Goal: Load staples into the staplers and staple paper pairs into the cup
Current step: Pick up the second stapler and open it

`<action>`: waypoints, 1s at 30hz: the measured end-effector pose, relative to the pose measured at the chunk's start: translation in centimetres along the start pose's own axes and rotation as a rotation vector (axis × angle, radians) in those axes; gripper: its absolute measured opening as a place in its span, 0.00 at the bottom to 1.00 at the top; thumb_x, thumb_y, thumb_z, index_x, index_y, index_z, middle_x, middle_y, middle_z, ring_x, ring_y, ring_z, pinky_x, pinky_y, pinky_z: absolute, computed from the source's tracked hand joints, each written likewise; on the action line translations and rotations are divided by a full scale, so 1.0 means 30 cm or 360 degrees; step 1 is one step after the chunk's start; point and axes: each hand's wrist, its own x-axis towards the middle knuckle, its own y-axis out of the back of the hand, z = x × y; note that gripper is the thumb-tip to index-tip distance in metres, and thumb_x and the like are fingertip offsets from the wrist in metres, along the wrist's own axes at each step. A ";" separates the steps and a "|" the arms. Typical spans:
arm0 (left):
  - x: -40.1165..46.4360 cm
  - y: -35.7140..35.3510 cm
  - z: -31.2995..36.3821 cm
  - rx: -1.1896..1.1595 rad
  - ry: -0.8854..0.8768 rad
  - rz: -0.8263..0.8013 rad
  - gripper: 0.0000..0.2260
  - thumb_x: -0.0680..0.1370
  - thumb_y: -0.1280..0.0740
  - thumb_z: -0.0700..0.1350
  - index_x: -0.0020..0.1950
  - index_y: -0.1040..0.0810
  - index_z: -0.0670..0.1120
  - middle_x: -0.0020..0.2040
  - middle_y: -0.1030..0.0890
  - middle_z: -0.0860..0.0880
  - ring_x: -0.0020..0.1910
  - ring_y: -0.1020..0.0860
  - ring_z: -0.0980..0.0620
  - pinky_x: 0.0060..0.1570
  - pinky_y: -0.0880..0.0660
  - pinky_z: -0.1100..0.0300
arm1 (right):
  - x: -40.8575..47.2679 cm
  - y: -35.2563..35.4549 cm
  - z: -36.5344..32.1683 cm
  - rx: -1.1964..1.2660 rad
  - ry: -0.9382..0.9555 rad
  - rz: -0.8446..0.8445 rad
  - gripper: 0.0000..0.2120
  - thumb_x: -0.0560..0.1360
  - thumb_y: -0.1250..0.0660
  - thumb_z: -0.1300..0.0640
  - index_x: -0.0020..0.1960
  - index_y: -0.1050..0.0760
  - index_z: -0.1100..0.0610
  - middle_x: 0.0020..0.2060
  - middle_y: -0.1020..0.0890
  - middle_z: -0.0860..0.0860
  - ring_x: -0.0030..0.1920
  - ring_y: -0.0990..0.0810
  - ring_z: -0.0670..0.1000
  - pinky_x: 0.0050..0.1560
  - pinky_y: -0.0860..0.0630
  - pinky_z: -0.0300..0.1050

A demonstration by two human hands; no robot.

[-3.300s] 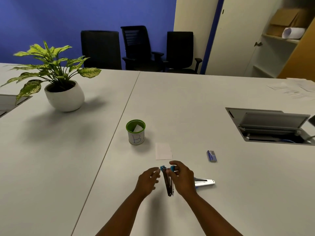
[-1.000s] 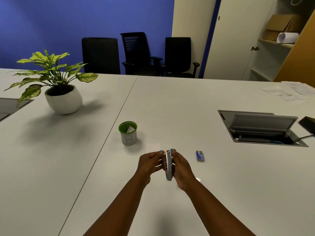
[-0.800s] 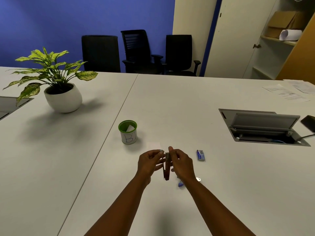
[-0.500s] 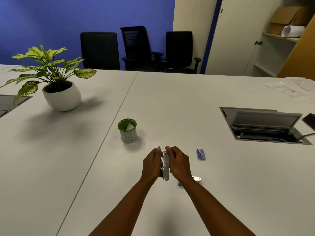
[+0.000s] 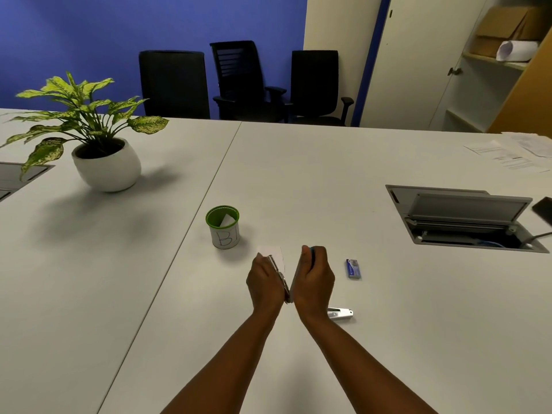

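Both hands hold one stapler [image 5: 283,280] above the table, swung apart into a V hinged at the near end. My left hand [image 5: 264,283] grips its metal half, and my right hand [image 5: 313,282] grips the half with a teal tip. White paper [image 5: 273,252] lies just beyond the hands, partly hidden. A green-rimmed white cup [image 5: 223,227] marked "B1" stands to the far left of the hands with a piece of paper inside. A small blue staple box [image 5: 353,268] lies right of my right hand. A second stapler [image 5: 340,312] lies behind my right wrist, mostly hidden.
A potted plant [image 5: 104,162] stands at the far left. An open cable hatch [image 5: 466,216] is sunk in the table at the right, with a dark phone [image 5: 543,209] beside it. Printed sheets [image 5: 513,153] lie at the far right. Black chairs [image 5: 245,82] stand behind the table.
The stapler, held closed and upright between both hands half a second ago, has been pulled apart into a V. The hands have moved slightly apart.
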 end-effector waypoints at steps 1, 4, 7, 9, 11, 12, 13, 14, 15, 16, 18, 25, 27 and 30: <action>0.003 0.000 0.006 -0.0019 -0.0019 -0.0030 0.18 0.82 0.51 0.48 0.35 0.33 0.46 0.32 0.28 0.47 0.32 0.28 0.51 0.32 0.29 0.67 | -0.001 0.003 -0.005 0.0011 0.0049 -0.0006 0.11 0.78 0.41 0.59 0.42 0.29 0.66 0.29 0.30 0.50 0.29 0.32 0.49 0.30 0.36 0.37; 0.018 0.008 0.021 -0.0110 0.0050 -0.0048 0.17 0.82 0.50 0.48 0.34 0.34 0.51 0.31 0.30 0.52 0.26 0.27 0.59 0.24 0.31 0.74 | -0.005 0.014 -0.006 0.0096 0.0121 -0.0084 0.09 0.77 0.38 0.58 0.44 0.28 0.64 0.28 0.31 0.42 0.28 0.31 0.43 0.29 0.34 0.29; 0.051 0.039 0.025 -0.0151 0.0110 -0.0103 0.17 0.82 0.50 0.49 0.37 0.30 0.50 0.33 0.27 0.50 0.28 0.26 0.58 0.25 0.29 0.70 | -0.012 0.035 0.000 0.0214 0.0161 -0.0255 0.05 0.74 0.33 0.59 0.44 0.28 0.59 0.30 0.27 0.41 0.30 0.25 0.44 0.32 0.25 0.31; 0.076 0.064 0.022 -0.0143 0.0126 -0.0123 0.18 0.82 0.51 0.49 0.37 0.28 0.49 0.34 0.26 0.48 0.31 0.27 0.55 0.28 0.30 0.65 | -0.010 0.052 0.009 0.0283 0.0138 -0.0391 0.07 0.72 0.30 0.60 0.43 0.28 0.53 0.31 0.24 0.42 0.31 0.22 0.45 0.32 0.21 0.39; 0.097 0.092 0.021 -0.0154 0.0161 -0.0152 0.19 0.83 0.51 0.49 0.38 0.27 0.47 0.32 0.25 0.47 0.28 0.25 0.54 0.23 0.30 0.67 | -0.004 0.069 0.024 0.0338 0.0108 -0.0520 0.11 0.70 0.29 0.62 0.40 0.28 0.49 0.31 0.22 0.43 0.33 0.21 0.42 0.31 0.23 0.35; 0.107 0.106 0.021 -0.0171 0.0185 -0.0177 0.19 0.83 0.52 0.49 0.39 0.26 0.46 0.32 0.25 0.46 0.28 0.24 0.53 0.22 0.29 0.68 | -0.001 0.078 0.032 0.0359 0.0089 -0.0572 0.12 0.70 0.29 0.63 0.40 0.28 0.48 0.32 0.22 0.43 0.33 0.21 0.41 0.31 0.24 0.32; 0.114 0.119 0.022 -0.0212 0.0209 -0.0209 0.19 0.83 0.52 0.48 0.40 0.26 0.45 0.32 0.24 0.44 0.29 0.23 0.51 0.22 0.27 0.67 | 0.000 0.086 0.040 0.0369 0.0066 -0.0612 0.12 0.69 0.29 0.64 0.39 0.27 0.48 0.33 0.21 0.45 0.34 0.21 0.41 0.32 0.26 0.31; 0.120 0.129 0.025 -0.0266 0.0235 -0.0238 0.19 0.83 0.51 0.48 0.42 0.26 0.43 0.33 0.24 0.43 0.32 0.22 0.48 0.23 0.25 0.65 | 0.001 0.094 0.050 0.0374 0.0043 -0.0646 0.13 0.69 0.30 0.65 0.39 0.27 0.48 0.34 0.20 0.46 0.35 0.20 0.43 0.33 0.25 0.31; 0.125 0.137 0.028 -0.0322 0.0258 -0.0255 0.18 0.83 0.51 0.47 0.44 0.26 0.41 0.34 0.24 0.41 0.33 0.22 0.45 0.23 0.24 0.64 | -0.001 0.102 0.060 0.0372 0.0018 -0.0680 0.14 0.69 0.30 0.67 0.39 0.26 0.48 0.35 0.19 0.48 0.37 0.19 0.46 0.34 0.24 0.33; 0.130 0.144 0.031 -0.0359 0.0282 -0.0258 0.17 0.83 0.50 0.47 0.46 0.26 0.40 0.35 0.23 0.41 0.34 0.21 0.44 0.24 0.23 0.63 | -0.004 0.109 0.070 0.0375 -0.0011 -0.0713 0.14 0.69 0.31 0.68 0.40 0.25 0.48 0.36 0.19 0.50 0.38 0.19 0.49 0.35 0.23 0.36; 0.137 0.153 0.038 -0.0415 0.0344 -0.0261 0.15 0.83 0.50 0.47 0.48 0.27 0.40 0.37 0.21 0.42 0.32 0.19 0.46 0.25 0.22 0.62 | -0.011 0.120 0.089 0.0391 -0.0093 -0.0767 0.16 0.68 0.32 0.71 0.41 0.24 0.49 0.38 0.18 0.52 0.40 0.19 0.54 0.38 0.20 0.44; 0.145 0.164 0.035 -0.0578 0.0480 -0.0272 0.15 0.83 0.51 0.48 0.45 0.29 0.44 0.41 0.18 0.45 0.30 0.17 0.50 0.36 0.22 0.57 | -0.007 0.140 0.148 0.0355 -0.0403 -0.1012 0.16 0.67 0.32 0.73 0.43 0.22 0.52 0.44 0.17 0.55 0.42 0.18 0.48 0.40 0.22 0.35; 0.142 0.167 0.040 -0.0559 0.0479 -0.0301 0.14 0.82 0.50 0.48 0.43 0.30 0.44 0.41 0.18 0.45 0.31 0.17 0.49 0.33 0.21 0.58 | -0.007 0.139 0.162 0.0243 -0.0410 -0.1120 0.14 0.68 0.30 0.70 0.46 0.22 0.53 0.45 0.16 0.54 0.40 0.19 0.42 0.33 0.26 0.28; 0.135 0.168 0.042 -0.0463 0.0448 -0.0390 0.14 0.82 0.49 0.47 0.42 0.29 0.44 0.41 0.17 0.45 0.35 0.17 0.47 0.29 0.21 0.60 | 0.002 0.119 0.155 0.0071 -0.0243 -0.1105 0.12 0.70 0.29 0.62 0.51 0.22 0.51 0.47 0.17 0.49 0.44 0.19 0.45 0.40 0.25 0.30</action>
